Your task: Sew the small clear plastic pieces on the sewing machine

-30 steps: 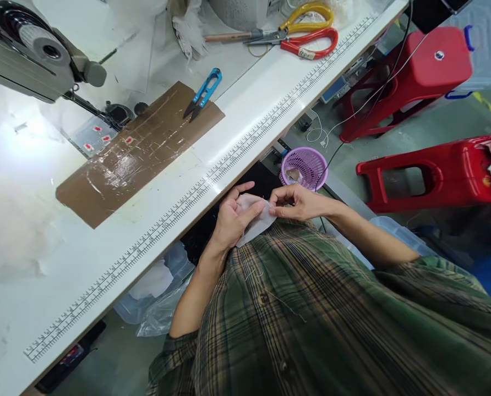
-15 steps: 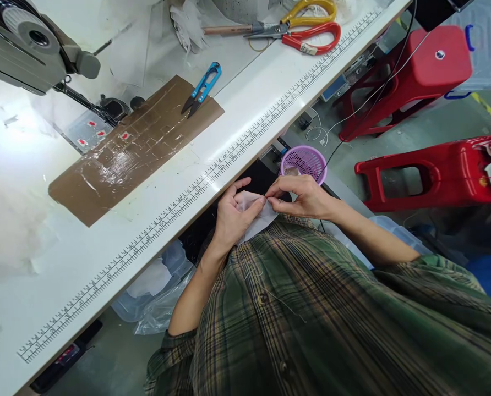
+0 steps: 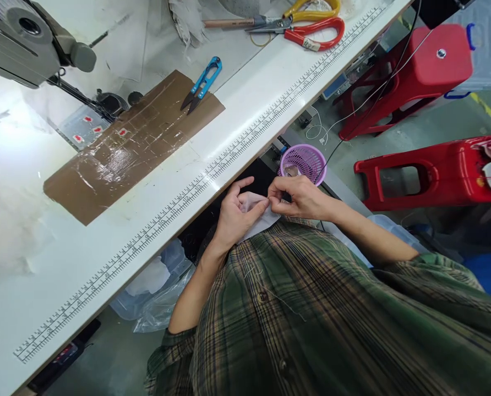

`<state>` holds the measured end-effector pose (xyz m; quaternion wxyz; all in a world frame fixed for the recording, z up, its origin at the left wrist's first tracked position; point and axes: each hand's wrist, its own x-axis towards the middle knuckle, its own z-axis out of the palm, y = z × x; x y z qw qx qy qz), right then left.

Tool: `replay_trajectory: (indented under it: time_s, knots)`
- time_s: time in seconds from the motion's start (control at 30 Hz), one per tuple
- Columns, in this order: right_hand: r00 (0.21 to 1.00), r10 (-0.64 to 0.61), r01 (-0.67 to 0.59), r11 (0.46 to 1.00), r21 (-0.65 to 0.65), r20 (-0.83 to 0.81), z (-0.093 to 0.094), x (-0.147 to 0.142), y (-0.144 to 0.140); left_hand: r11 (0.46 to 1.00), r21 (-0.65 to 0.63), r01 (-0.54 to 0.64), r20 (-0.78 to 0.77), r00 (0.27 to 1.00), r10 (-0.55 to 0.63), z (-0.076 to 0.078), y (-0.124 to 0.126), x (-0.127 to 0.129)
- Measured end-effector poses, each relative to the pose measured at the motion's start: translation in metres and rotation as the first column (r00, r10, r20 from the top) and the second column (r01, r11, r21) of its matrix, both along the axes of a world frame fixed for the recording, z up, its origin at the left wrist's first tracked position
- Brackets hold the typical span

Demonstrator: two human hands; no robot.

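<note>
small white fabric piece (image 3: pixel 257 217), limp and creased, cupped in left hand (image 3: pixel 234 218), top edge pinched by right hand (image 3: pixel 299 197)

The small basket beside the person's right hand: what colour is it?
Purple basket, clearest in the head view.

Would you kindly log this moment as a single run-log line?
left hand: holds white fabric piece | right hand: pinches its edge | place: below table edge | nearby: purple basket

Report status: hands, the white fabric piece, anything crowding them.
Left hand cradles white fabric piece below table edge. Right hand pinches its top edge at the fingers. Purple basket close behind, not touching.
</note>
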<state>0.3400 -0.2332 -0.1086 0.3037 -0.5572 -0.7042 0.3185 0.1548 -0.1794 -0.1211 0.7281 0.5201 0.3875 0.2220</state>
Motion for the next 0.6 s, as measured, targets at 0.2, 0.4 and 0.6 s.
replay_trajectory:
  time_s: [0.2, 0.4, 0.6]
  knots:
    - [1.0, -0.015, 0.014, 0.997, -0.071, -0.016, -0.0005, -0.0023, -0.0008, 1.0, 0.004, 0.025, 0.009, 1.0, -0.025, -0.0017, 0.0003, -0.0002]
    - [0.997, -0.017, 0.004, 0.986, -0.169, -0.076, 0.0011, -0.0038, -0.0017, 0.998, 0.023, 0.059, -0.009, 0.998, -0.059, -0.0029, 0.0002, -0.0015]
    - [0.965, -0.062, -0.022, 0.949, -0.316, -0.253, -0.0002, 0.0057, -0.0028, 0.998, -0.018, 0.061, -0.001, 0.998, -0.061, -0.0028, 0.0027, -0.0014]
